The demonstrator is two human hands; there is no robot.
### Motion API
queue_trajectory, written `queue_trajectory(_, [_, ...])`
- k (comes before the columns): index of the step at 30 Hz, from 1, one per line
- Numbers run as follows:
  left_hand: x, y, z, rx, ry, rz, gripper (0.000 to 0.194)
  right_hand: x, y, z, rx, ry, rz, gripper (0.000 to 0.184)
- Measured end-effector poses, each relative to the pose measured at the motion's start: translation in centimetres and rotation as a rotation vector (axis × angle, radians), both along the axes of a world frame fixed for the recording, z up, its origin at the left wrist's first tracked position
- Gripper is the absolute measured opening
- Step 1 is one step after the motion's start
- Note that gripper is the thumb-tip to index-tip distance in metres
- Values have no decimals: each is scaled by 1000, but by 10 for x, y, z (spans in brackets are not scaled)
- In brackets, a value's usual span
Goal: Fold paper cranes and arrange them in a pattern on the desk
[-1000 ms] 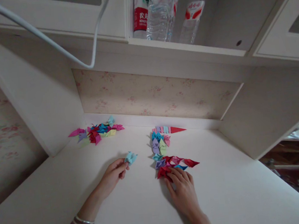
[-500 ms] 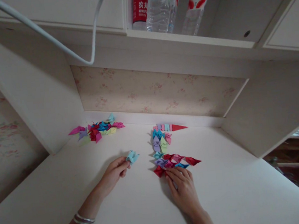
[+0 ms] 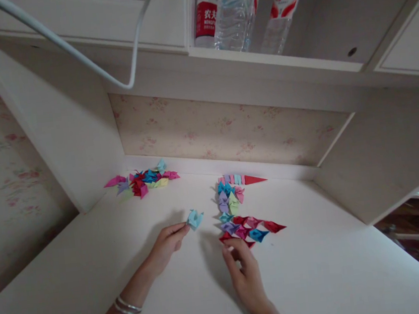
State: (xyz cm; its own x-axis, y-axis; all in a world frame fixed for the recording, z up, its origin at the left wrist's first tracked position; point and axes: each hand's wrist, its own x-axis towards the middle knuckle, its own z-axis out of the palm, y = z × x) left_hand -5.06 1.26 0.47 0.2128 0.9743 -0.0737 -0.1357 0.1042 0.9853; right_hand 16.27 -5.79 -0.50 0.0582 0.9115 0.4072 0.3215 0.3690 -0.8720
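Pinching light-blue folded paper (image 3: 195,219) in left hand (image 3: 167,249), a bit left of and below frame centre. Gripping it by its left end, between thumb and fingers. Wearing silver bracelets (image 3: 128,308) on that wrist, lower left.

Reaching with right hand (image 3: 246,273) from bottom, right of centre, to red folded paper (image 3: 224,237) at near edge of a colourful arrangement. Bending thumb and index finger toward each other, partly covering that red one. Cannot tell whether gripping it, touching it or just above.

Just beyond, see purple folded paper (image 3: 229,228), magenta folded paper (image 3: 242,231) and blue folded paper (image 3: 258,234), left to right. Farther up the frame, see lilac folded paper (image 3: 224,203) beside green folded paper (image 3: 233,204), then a narrow row ending at right in a red triangle (image 3: 255,179).

Also see mixed pile of folded papers (image 3: 139,187) left of centre, at back of white table (image 3: 336,263), well apart from both hands.

Up top, right of centre: see bottles (image 3: 234,19) on shelf (image 3: 274,62). Upper left: see bent white tube (image 3: 66,44). Behind table: see floral panel (image 3: 229,127).
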Motion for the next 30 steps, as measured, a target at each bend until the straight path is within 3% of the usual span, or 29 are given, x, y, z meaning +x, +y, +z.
queue_trajectory(3, [3, -4, 3, 11, 24, -21, 36, -40, 13, 8, -228, 374, 69, 29])
queue_trajectory(8, [7, -8, 7, 68, 134, -51, 39, -78, 40, 2, -369, 733, -16, 43])
queue_trajectory(15, [13, -7, 5, 184, 226, -135, 31, -69, 35, -9, -420, 796, -50, 52])
queue_trajectory(21, [14, -5, -7, 249, 276, -135, 30, -64, 35, -3, -406, 784, -9, 39])
queue_trajectory(30, [13, -7, -3, 280, 298, -88, 32, -62, 33, -3, -390, 826, 62, 30])
